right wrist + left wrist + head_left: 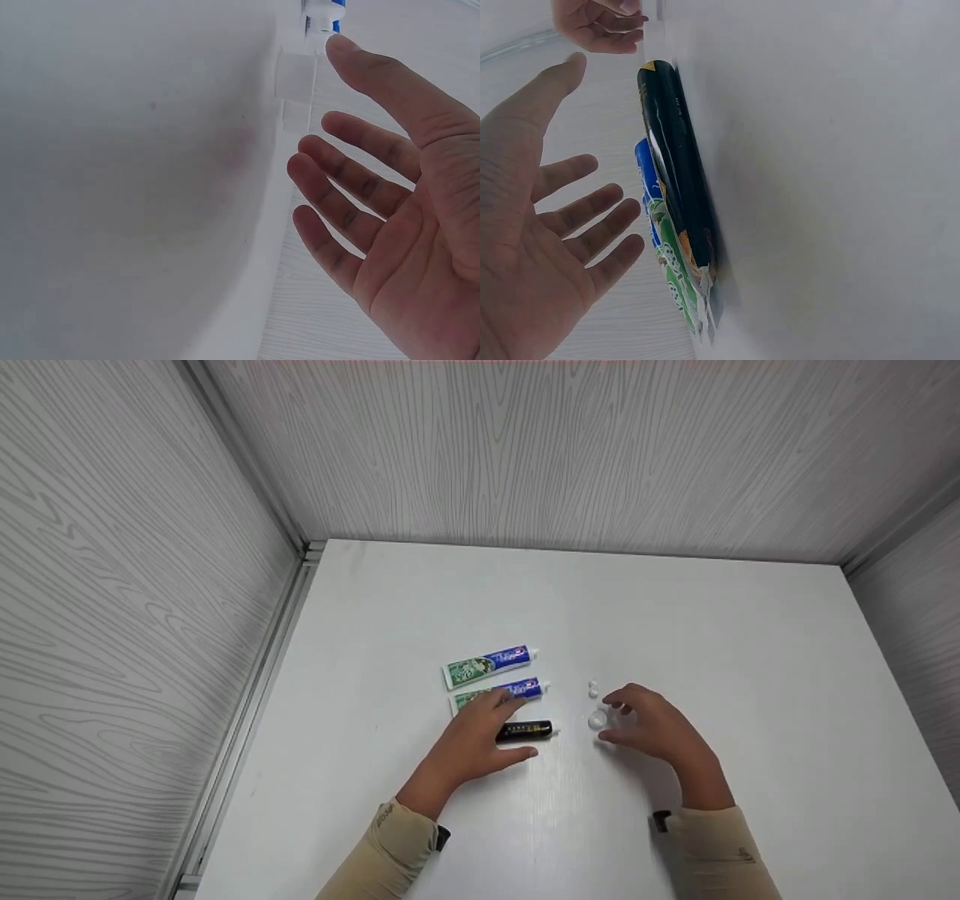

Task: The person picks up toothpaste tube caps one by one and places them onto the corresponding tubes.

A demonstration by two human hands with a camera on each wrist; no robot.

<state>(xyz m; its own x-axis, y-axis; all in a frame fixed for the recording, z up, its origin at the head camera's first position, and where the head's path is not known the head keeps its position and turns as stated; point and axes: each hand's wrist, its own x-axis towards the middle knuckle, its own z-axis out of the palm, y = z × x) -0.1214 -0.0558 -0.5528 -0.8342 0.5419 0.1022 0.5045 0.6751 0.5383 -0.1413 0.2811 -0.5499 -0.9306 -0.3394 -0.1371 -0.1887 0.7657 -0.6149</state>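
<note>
A black toothpaste tube (529, 730) lies on the table, its nozzle pointing right. My left hand (469, 741) is over its rear part with fingers spread; in the left wrist view a gap shows between the fingers and the tube. Behind it lie two blue-and-green toothpaste tubes, the nearer one (525, 688) partly hidden by that hand and the farther one (487, 666) in full sight. My right hand (656, 729) hovers beside a round white cap (597, 720), thumb and fingers apart, holding nothing. Smaller white caps (593, 688) sit just beyond.
The white table (675, 615) carries the tubes and caps near its middle. Wood-grain panels stand at the back (525, 457) and on both sides. A metal frame rail (247, 705) runs along the left edge.
</note>
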